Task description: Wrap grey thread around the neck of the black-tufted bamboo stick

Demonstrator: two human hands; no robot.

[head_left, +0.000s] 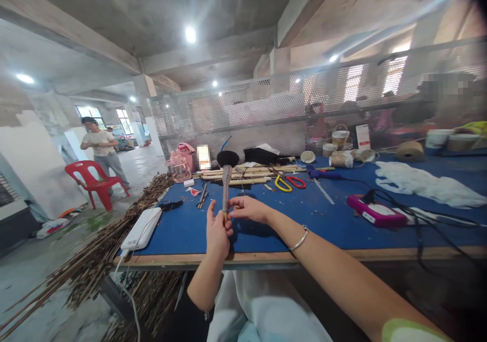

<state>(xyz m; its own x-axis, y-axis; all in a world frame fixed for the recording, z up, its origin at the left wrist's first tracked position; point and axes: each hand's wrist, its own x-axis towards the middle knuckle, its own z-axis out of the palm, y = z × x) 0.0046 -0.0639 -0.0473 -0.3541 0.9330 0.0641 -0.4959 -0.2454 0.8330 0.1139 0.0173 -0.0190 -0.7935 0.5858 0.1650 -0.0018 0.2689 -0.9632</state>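
Upright in front of me is a stick (225,192) with a grey-brown wrapped shaft. A black rounded head (228,158) shows at its upper end; whether the two are joined I cannot tell. My left hand (218,234) is closed around the stick's lower end, thumb raised along its side. My right hand (249,210) comes in from the right, its fingers bent together beside the shaft. What those fingertips hold, if anything, is too small to make out. Past the hands lie pale wooden sticks (249,181), yellow-handled scissors (283,183) and red-handled scissors (296,181).
A white power strip (141,229) lies on the blue tabletop (304,233). On the right are a purple box (376,211) with black cables, crumpled white plastic (426,184) and a twine roll (410,150). Bundled twigs (114,240), a red chair (97,179) and a person (99,144) are leftward.
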